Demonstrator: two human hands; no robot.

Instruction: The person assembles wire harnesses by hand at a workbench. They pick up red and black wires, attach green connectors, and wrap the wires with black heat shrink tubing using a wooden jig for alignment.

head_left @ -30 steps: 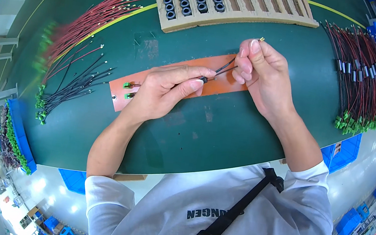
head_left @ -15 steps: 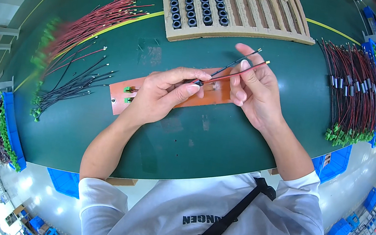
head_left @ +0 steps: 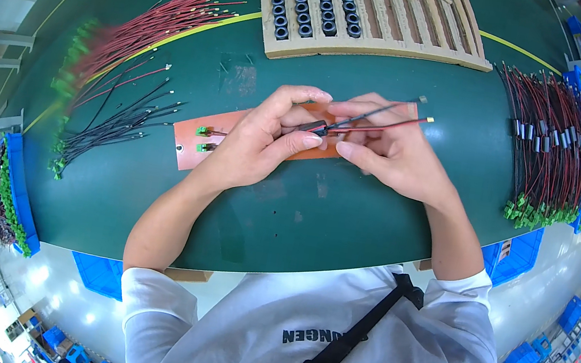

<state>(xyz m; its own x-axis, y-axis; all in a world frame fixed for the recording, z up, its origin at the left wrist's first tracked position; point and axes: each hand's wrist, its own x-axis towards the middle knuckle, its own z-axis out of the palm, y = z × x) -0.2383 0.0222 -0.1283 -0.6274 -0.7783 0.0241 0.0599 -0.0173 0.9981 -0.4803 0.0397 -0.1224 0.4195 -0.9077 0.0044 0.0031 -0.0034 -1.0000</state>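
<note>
Hands shifted right | both grips pinch thin red-black wire pair (head_left: 378, 119) | left hand (head_left: 259, 139) | right hand (head_left: 392, 152)

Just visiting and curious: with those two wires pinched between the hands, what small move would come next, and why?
Probably slide the small black ring further along the red and black wire pair: the left hand pinches it at the wires' near end, while the right hand steadies them.

desk (head_left: 345, 220): green mat top
far: cardboard tray (head_left: 376, 10)
left: loose red wires (head_left: 147, 32), black wires (head_left: 115, 121)
right: wire bundles (head_left: 557, 154)
centre: orange board (head_left: 194, 145)
</note>
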